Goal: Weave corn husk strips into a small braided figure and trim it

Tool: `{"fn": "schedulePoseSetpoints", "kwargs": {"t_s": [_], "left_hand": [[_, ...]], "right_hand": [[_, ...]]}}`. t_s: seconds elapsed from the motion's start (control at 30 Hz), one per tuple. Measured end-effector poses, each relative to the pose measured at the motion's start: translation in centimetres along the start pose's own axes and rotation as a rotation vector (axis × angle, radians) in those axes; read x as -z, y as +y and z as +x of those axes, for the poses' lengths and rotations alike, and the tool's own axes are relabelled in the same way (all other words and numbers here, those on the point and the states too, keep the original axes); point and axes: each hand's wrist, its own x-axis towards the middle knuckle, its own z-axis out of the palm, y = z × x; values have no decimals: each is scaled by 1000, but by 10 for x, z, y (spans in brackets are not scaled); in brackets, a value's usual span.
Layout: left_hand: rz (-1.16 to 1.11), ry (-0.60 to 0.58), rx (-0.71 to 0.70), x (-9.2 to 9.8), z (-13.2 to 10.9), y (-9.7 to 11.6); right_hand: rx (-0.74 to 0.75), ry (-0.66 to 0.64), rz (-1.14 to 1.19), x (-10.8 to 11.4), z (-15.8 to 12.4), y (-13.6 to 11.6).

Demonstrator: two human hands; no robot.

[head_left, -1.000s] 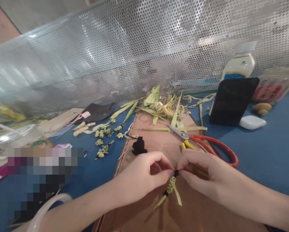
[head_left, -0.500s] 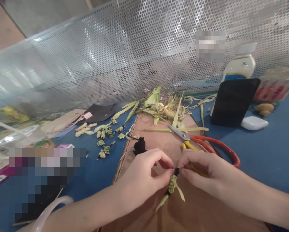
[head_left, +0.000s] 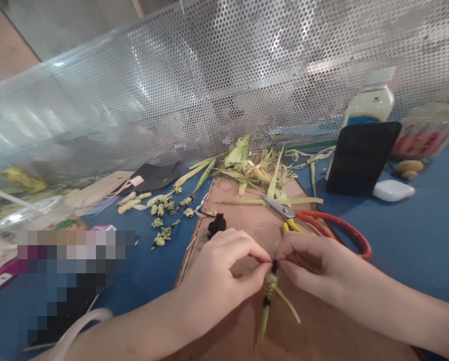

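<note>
A small braided piece of green plant strips point(head_left: 270, 288), bound with black thread point(head_left: 266, 302), hangs between my two hands over the cardboard point(head_left: 284, 331). My left hand point(head_left: 234, 265) pinches the black-wrapped top end from the left. From the right, my right hand point(head_left: 314, 265) pinches at the same spot, its fingertips close to the left ones. Loose strip ends point downward from the piece. Just beyond my left hand lies a ball of black thread point(head_left: 216, 224). Scissors point(head_left: 284, 208) with red and yellow handles lie open, partly behind my right hand.
Dried husk strips point(head_left: 258, 168) are heaped at the cardboard's far end. Several small knotted pieces point(head_left: 162, 205) lie on the blue table point(head_left: 408, 245) to the left. At right stand a black phone point(head_left: 362, 158), a bottle point(head_left: 371, 103) and a white case point(head_left: 393, 191). Perforated metal point(head_left: 194, 75) rises behind.
The braided piece has swung more upright, its lower end shifting right. Its side strip now points further right. Both hands keep their pinch in nearly the same place.
</note>
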Motion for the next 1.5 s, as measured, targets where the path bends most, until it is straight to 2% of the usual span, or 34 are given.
{"fn": "schedulePoseSetpoints", "kwargs": {"t_s": [0.17,0.67,0.93,1.1,1.27,1.4,1.5], "left_hand": [[33,4,-15,-1,0,-1],[-21,-19,79,-3,2,-2],[5,-20,97,-5,2,-3],[-117,-115,213,-5,3,-2],[-331,-253,366,-4,6,-8],[-486,-347,428,-1,10,-11],[-563,-374,435,1,12,-12]], "right_hand": [[-19,-3,14,0,0,0],[-12,35,6,-2,1,-1],[13,75,-92,-5,1,-3],[124,145,-266,-5,2,-9],[231,139,-329,-3,0,-12],[225,116,-308,-1,-2,-11],[183,86,-279,0,-2,-11]]}}
